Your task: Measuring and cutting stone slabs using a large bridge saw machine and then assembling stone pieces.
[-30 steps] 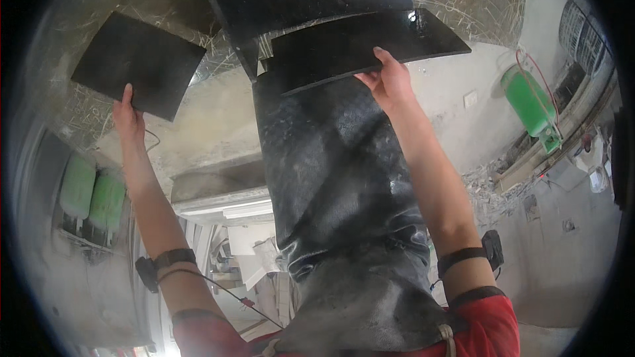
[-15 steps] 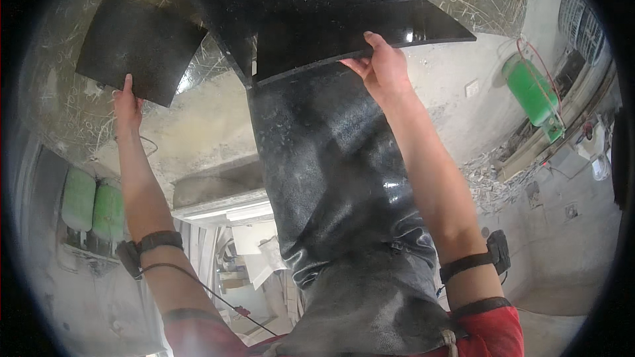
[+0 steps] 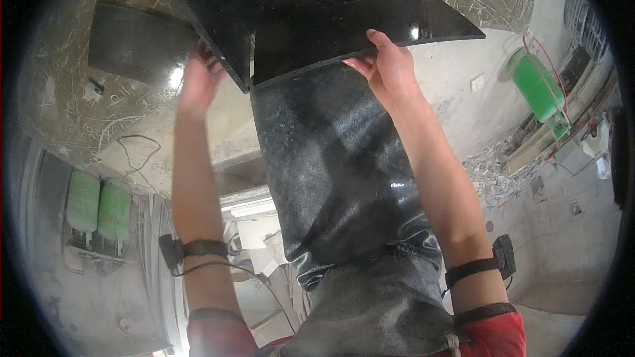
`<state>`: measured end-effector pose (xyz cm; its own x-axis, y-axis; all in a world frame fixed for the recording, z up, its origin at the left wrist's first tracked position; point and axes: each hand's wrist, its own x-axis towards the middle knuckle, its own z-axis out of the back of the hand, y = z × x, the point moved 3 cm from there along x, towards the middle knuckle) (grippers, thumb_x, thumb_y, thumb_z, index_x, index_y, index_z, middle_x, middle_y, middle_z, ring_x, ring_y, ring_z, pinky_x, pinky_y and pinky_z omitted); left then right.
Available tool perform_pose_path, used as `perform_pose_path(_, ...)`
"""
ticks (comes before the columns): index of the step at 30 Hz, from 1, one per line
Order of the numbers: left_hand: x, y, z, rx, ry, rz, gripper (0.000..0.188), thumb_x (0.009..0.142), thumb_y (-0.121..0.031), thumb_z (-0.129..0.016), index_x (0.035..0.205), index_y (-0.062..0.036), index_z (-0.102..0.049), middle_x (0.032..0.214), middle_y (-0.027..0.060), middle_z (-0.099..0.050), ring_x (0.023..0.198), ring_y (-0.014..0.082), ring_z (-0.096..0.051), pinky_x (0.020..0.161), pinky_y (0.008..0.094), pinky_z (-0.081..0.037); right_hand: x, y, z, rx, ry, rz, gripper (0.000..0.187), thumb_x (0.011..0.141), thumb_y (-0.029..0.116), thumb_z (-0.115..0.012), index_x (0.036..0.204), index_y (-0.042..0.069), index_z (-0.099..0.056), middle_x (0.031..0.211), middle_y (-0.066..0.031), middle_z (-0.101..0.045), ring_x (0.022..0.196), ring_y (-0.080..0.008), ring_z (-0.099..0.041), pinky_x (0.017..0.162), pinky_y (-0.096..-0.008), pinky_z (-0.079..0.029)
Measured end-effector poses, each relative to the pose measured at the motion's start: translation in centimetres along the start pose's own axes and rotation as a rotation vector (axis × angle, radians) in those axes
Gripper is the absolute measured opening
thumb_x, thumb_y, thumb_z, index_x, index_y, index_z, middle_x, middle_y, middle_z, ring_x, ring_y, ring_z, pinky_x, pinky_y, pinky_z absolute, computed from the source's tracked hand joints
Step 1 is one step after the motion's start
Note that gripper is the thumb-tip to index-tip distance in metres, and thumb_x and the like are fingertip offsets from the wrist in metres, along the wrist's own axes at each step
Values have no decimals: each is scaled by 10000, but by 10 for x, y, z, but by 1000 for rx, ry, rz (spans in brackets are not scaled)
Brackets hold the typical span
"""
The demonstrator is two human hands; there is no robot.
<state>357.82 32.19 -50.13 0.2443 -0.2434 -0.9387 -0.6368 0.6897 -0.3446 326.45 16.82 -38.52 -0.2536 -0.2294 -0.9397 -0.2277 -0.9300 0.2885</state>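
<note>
My right hand (image 3: pixel 390 69) grips the near edge of a glossy black stone slab (image 3: pixel 317 36), thumb on top and fingers underneath. To its left another black slab piece (image 3: pixel 205 10) runs at an angle, a narrow gap showing between the two. My left hand (image 3: pixel 204 79) is at that piece's left edge, fingers bent and blurred; whether they grip the edge I cannot tell. A separate dark, flat panel (image 3: pixel 135 43) lies farther left on the scribbled tabletop, away from my hand.
The worktop (image 3: pixel 59 102) is covered in pale scribbled marks. A small dark object (image 3: pixel 96 84) and a thin looped cable (image 3: pixel 142 139) lie at left. Two green tanks (image 3: pixel 99 205) stand lower left, and a green cylinder (image 3: pixel 536 86) with a red hose stands at right near rubble (image 3: pixel 493 178).
My left hand has let go of the separate dark panel and moved right to the angled slab's edge. That panel now lies flatter on the worktop. My right hand keeps its grip.
</note>
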Motion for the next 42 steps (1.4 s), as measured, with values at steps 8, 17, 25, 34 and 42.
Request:
perform_pose_path(8,-6,32,-70,-372,115,295,499,1059,-368,-477,1420,-26,-511,1376,160,-594,1196,324,-604,997,487,-548,-4,-3,-3,-8,-10,-20,325,960,102,-623,947,-201,-504,874,-133,-487,655,-205,-576,632,-387,-682)
perform_pose_path(17,-7,24,-76,-368,144,156,497,1035,-369,-537,1396,-28,-541,1351,162,-604,1171,342,-616,954,481,-569,-4,-7,-9,14,16,-34,309,957,88,-623,937,-202,-519,820,-97,-486,669,-206,-588,618,-387,-676)
perform_pose_path(25,-5,31,-80,-455,132,174,490,1033,-354,-539,1393,-20,-543,1360,162,-601,1180,338,-614,948,483,-570,4,-8,2,22,1,-12,328,942,115,-652,931,-195,-546,881,-155,-543,647,-237,-624,606,-373,-670)
perform_pose_path(34,-8,58,-48,-660,179,57,469,1040,-323,-521,1400,-22,-533,1379,167,-587,1227,334,-594,1015,486,-535,6,-12,-3,12,193,-48,533,929,165,-691,1202,-227,-454,1079,-226,-553,848,-322,-662,758,-433,-654)
perform_pose_path(42,-54,40,-80,-1077,-149,226,330,1026,-298,-545,1271,-93,-622,1281,128,-654,1172,291,-610,1036,492,-461,-6,13,14,-329,309,-89,512,1056,410,-496,1328,-25,-492,1270,-231,-588,1200,-435,-593,1012,-519,-517)
